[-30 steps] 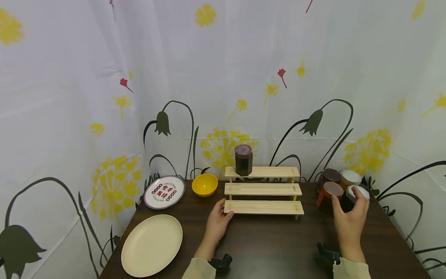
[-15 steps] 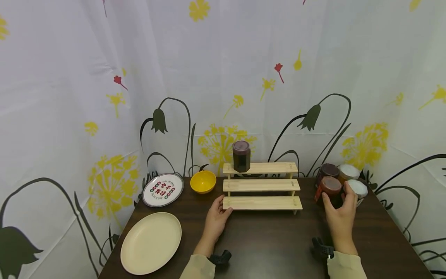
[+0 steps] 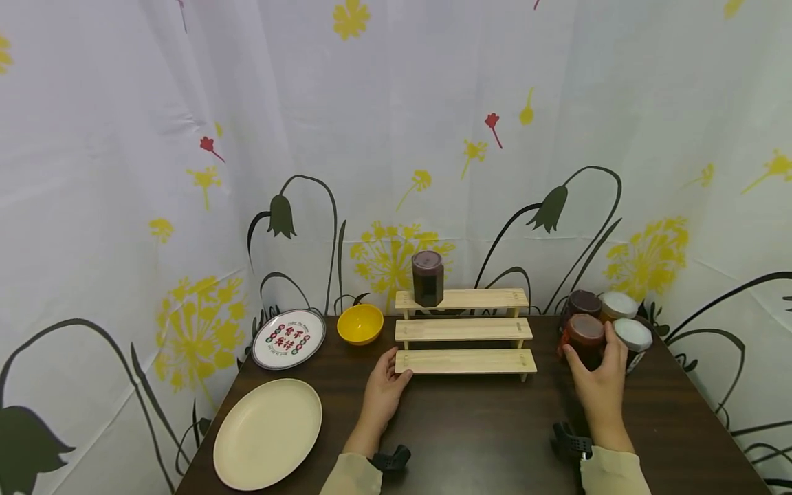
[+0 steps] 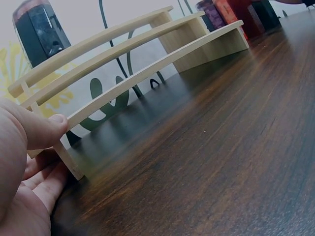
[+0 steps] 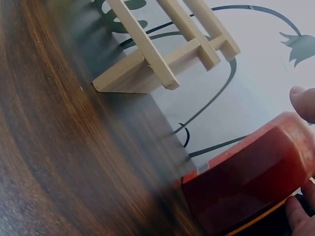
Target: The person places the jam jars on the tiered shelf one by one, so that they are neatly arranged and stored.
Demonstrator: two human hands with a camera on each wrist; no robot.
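My left hand (image 3: 385,390) pinches the front left corner of a three-tier wooden stand (image 3: 465,361); in the left wrist view the thumb lies on the lowest shelf and the fingers are under it. A dark jar with a purple top (image 3: 428,278) stands on the top shelf's left end. On the right, my right hand (image 3: 599,381) grips a red jar (image 3: 585,337), thumb on its left and fingers on its right. In the right wrist view, the fingers lie along one side of the red jar (image 5: 251,182), and the thumb is close to its top end.
Behind and beside the red jar stand a dark-topped jar (image 3: 581,302), a white-topped amber jar (image 3: 619,304) and a white-topped black jar (image 3: 634,337). To the left are a cream plate (image 3: 268,434), a printed plate (image 3: 289,360) and a yellow bowl (image 3: 361,324). A flowered curtain (image 3: 396,137) hangs behind.
My right hand has moved left from the white-topped black jar to the red jar and closed around it. The left hand keeps its hold on the stand. The head view has shifted slightly.
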